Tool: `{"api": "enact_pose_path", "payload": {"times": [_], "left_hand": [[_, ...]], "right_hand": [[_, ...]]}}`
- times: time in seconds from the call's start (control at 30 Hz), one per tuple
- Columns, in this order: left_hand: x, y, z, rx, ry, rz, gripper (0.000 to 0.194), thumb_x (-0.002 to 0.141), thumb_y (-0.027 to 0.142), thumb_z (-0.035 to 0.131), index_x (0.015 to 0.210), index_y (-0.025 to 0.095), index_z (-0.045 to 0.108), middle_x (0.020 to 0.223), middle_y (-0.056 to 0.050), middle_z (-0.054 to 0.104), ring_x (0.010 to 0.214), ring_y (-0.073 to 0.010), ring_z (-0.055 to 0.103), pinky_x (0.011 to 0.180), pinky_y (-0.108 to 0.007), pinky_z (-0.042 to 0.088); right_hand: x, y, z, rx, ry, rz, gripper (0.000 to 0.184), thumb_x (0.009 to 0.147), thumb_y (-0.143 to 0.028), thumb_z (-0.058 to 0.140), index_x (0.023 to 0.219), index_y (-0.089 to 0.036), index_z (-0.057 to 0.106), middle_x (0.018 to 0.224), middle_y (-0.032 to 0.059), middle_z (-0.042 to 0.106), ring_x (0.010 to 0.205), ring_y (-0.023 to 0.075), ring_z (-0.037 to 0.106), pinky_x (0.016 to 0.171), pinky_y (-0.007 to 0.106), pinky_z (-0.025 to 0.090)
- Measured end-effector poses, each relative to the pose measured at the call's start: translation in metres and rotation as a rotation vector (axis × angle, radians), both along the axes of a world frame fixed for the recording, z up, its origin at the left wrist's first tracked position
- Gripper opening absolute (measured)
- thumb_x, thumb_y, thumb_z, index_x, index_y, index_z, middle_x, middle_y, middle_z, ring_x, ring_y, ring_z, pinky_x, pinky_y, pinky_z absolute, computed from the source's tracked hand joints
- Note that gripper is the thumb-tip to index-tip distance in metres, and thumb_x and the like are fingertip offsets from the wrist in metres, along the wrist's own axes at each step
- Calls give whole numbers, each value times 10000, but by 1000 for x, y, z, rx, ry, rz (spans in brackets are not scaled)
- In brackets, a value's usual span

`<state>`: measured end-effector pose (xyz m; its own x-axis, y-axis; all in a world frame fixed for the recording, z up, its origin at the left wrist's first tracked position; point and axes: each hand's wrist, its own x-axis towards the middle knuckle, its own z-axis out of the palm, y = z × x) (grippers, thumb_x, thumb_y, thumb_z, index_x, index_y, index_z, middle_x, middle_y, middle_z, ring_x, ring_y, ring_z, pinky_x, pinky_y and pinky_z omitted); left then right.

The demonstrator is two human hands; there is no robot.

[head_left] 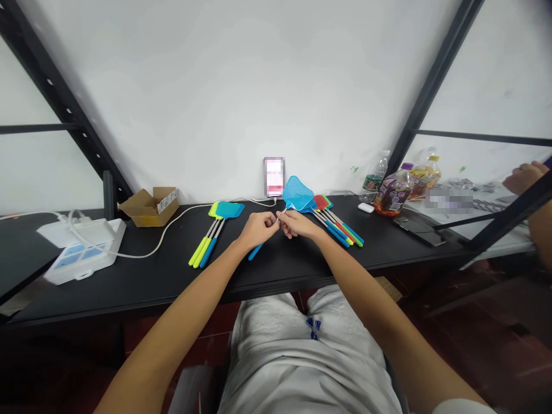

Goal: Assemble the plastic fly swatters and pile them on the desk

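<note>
Over the middle of the black table, a blue fly swatter (298, 192) is held at a slant, its mesh head up and to the right, its blue handle end low on the left. My left hand (261, 228) is closed around its shaft. Beside it, my right hand (297, 223) pinches the same shaft nearer the head. Fingers partly cover the shaft. On the left lies a small group of swatters (207, 244) with yellow-green and blue handles. To the right, several more swatters (340, 227) lie fanned out with blue, red, yellow and green parts.
A phone (275, 177) on a cable leans against the wall. An open cardboard box (150, 210) and a white power strip (86, 250) stand left. Bottles (393, 190), a white case (365, 207) and a dark phone (418, 231) are at right. Another person's hand (524, 177) shows beyond the frame post.
</note>
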<state>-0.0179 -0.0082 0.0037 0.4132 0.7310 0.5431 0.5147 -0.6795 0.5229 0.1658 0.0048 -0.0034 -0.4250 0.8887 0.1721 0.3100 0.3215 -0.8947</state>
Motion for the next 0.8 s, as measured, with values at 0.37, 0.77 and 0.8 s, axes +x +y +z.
{"api": "enact_pose_path", "payload": {"times": [0.37, 0.77, 0.8], "left_hand": [[-22, 7, 11, -35, 222, 394, 208, 785, 333, 545, 647, 199, 624, 627, -36, 630, 667, -193, 591, 610, -290, 378], [-64, 9, 28, -131, 519, 712, 326, 900, 427, 439, 994, 205, 659, 1012, -150, 698, 980, -338, 657, 783, -407, 493], [-66, 9, 29, -150, 541, 723, 312, 896, 409, 446, 986, 203, 662, 1027, -153, 696, 999, -344, 655, 794, -413, 497]], "right_hand": [[14, -4, 10, 326, -373, -539, 415, 976, -449, 406, 709, -188, 587, 640, 37, 632, 602, 157, 611, 606, 246, 426], [54, 1, 16, 121, -870, -1062, 356, 833, -184, 591, 1174, -104, 659, 1257, 217, 592, 1191, 361, 529, 970, 443, 368], [56, 2, 16, 92, -870, -1075, 363, 835, -186, 598, 1184, -106, 659, 1265, 216, 590, 1195, 364, 526, 975, 448, 362]]}}
